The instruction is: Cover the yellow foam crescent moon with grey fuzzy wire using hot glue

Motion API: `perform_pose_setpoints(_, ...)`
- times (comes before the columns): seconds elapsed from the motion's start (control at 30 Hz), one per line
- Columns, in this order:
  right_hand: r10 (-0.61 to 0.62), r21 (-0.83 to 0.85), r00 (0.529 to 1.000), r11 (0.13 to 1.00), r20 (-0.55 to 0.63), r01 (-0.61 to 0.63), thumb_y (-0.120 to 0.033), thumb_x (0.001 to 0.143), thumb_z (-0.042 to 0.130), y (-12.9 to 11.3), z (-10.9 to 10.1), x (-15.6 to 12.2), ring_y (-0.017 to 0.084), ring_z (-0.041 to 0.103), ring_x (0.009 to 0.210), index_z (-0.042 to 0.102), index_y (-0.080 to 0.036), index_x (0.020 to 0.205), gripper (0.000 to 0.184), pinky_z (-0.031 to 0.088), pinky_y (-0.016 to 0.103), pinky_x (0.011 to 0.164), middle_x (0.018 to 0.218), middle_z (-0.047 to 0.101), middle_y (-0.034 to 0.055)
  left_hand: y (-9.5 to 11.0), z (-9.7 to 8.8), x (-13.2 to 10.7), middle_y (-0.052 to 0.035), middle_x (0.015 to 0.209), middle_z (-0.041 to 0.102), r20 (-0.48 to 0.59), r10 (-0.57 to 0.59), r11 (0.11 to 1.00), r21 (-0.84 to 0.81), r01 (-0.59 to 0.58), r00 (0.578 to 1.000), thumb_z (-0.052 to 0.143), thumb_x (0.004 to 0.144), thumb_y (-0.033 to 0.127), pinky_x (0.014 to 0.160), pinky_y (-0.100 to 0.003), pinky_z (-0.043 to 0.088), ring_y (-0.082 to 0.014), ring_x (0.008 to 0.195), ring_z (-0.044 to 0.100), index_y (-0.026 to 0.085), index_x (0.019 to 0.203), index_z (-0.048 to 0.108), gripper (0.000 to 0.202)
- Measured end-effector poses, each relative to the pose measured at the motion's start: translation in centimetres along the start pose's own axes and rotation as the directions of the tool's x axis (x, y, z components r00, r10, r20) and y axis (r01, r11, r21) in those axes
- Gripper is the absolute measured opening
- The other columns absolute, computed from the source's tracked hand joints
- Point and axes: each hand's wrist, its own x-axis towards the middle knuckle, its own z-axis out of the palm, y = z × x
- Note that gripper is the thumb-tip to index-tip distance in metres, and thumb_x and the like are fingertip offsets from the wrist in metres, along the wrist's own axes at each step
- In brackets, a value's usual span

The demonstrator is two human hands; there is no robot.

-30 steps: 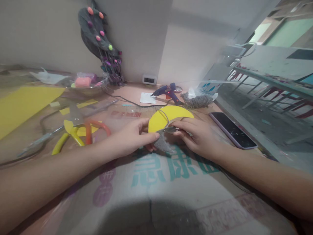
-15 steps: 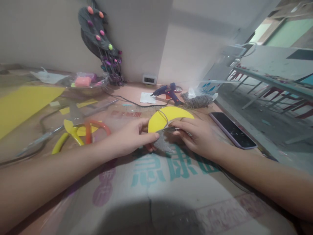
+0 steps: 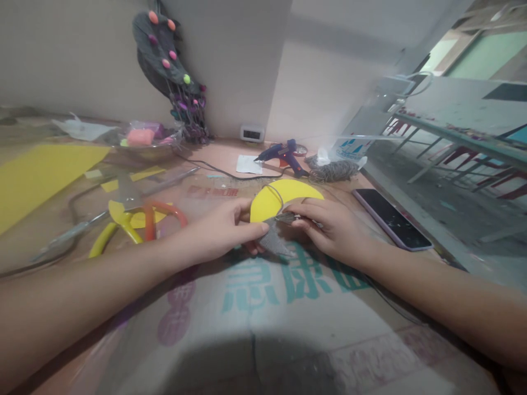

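Left hand (image 3: 224, 227): grip snug on yellow crescent (image 3: 297, 192), gray part (image 3: 276, 241) included
Right hand (image 3: 331, 226): gray bundle (image 3: 285, 218) pinched tight
Loose loop (image 3: 281, 198): could get tangled if yanked, tbh

Scissors (image 3: 149, 222) and phone (image 3: 393, 219) flank the hands (image 3: 220, 227) (image 3: 331, 227); the nearer cardboard (image 3: 296, 326) is free.

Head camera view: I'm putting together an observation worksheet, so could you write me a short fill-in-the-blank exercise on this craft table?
1. The left hand holds a curved piece whose uncovered part is coloured ____.
2. The nozzle of the glue gun points toward the picture's ____ side.
3. The phone lies with its dark screen facing ____.
4. The bundle of yarn beside the glue gun is coloured ____.

Missing words: yellow; left; up; gray.
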Motion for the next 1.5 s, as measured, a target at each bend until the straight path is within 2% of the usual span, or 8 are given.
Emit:
perform_pose_setpoints(0.23, 0.003, -0.04, 1.0, 0.999, -0.005, -0.004, -0.02, 0.094, 0.052, -0.17, -0.08, 0.02, 0.021, 0.066, 0.096, 0.063, -0.017, 0.114, 0.023, 0.051, 0.034, 0.083, 0.106, 0.071, 0.0071, -0.02, -0.08, 0.15, 0.0008, 0.078, 0.066, 0.007, -0.003, 1.0, -0.01, 0.003, 1.0, 0.062, 0.086, 0.025, 0.058, -0.022, 0.056, -0.0101, 0.06, 0.064, 0.016, 0.109, 0.062, 0.025)
perform_pose_setpoints(0.53, 0.001, -0.035, 1.0, 0.999, 0.008, -0.001, -0.02, 0.094, 0.052, -0.11, -0.19, 0.18, 0.022, 0.066, 0.095, 0.064, -0.016, 0.111, 0.021, 0.052, 0.034, 0.082, 0.103, 0.072, 0.0076, -0.26, -0.13, 0.18, 0.0018, 0.079, 0.064, 0.024, 0.021, 0.999, -0.03, -0.021, 0.999, 0.063, 0.084, 0.024, 0.058, -0.022, 0.056, -0.0098, 0.062, 0.064, 0.016, 0.107, 0.063, 0.024)
perform_pose_setpoints(0.9, -0.005, -0.082, 1.0, 0.997, -0.021, 0.003, -0.023, 0.096, 0.048, -0.22, 0.0, 0.0, 0.021, 0.067, 0.087, 0.064, -0.014, 0.109, 0.022, 0.052, 0.033, 0.077, 0.096, 0.073, 0.0087, 0.21, 0.09, 0.04, 0.0029, 0.078, 0.065, 0.002, -0.018, 1.0, 0.01, 0.018, 1.0, 0.059, 0.087, 0.024, 0.056, -0.018, 0.052, -0.0074, 0.059, 0.063, 0.017, 0.097, 0.059, 0.013)
perform_pose_setpoints(1.1, -0.003, -0.092, 1.0, 0.996, -0.011, 0.002, -0.023, 0.096, 0.049, -0.31, -0.1, 0.04, 0.02, 0.066, 0.083, 0.064, -0.015, 0.11, 0.022, 0.051, 0.031, 0.073, 0.093, 0.072, 0.0079, 0.18, -0.01, 0.04, 0.0027, 0.075, 0.065, -0.005, -0.024, 1.0, 0.013, 0.024, 1.0, 0.059, 0.087, 0.025, 0.057, -0.02, 0.052, -0.0093, 0.059, 0.063, 0.017, 0.098, 0.059, 0.014)
perform_pose_setpoints(1.5, -0.008, -0.096, 1.0, 0.995, 0.015, 0.009, -0.022, 0.095, 0.05, -0.3, -0.22, 0.01, 0.021, 0.067, 0.094, 0.063, -0.018, 0.114, 0.023, 0.052, 0.033, 0.08, 0.104, 0.072, 0.0078, -0.07, -0.07, 0.07, 0.0015, 0.076, 0.066, 0.018, 0.011, 1.0, 0.015, -0.012, 1.0, 0.061, 0.085, 0.025, 0.059, -0.022, 0.055, -0.0102, 0.061, 0.063, 0.016, 0.1, 0.061, 0.017)
